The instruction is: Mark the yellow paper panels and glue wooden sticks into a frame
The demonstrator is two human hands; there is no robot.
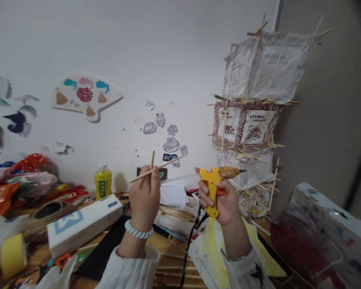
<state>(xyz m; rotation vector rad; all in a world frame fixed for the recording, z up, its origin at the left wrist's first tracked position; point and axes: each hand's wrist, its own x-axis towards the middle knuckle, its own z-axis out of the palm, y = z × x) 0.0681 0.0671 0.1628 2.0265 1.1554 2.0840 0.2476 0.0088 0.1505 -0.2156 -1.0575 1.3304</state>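
Sticks of pale wood (171,162) are gripped at the fingertips of the left hand (144,196), with one held nearly upright and the slanting length crossed beside it; whether that length is made up of one piece or two cannot be told. The left wrist is ringed by a pale coiled bracelet (138,230). A yellow hot glue gun (212,188) is clasped by the right hand (225,200), its handle wrapped by the fingers and its dark nozzle pointed to the right, away from the sticks. A translucent glue stick (180,177) is seen extending from the gun's rear toward the left hand, and a black cord (185,257) is hung from the base of the handle. Both hands are held apart above the cluttered wooden table (156,242). Beyond the gun, to the right, a tiered lantern tower (257,126) of sticks and decorated panels is stood near the wall. Yellow-painted paper (210,249) is spread below the right hand. To the left, a long white box (86,224) is laid near a yellow-green drink bottle (103,182), and a fan-shaped decoration (86,96) is mounted above on the wall.
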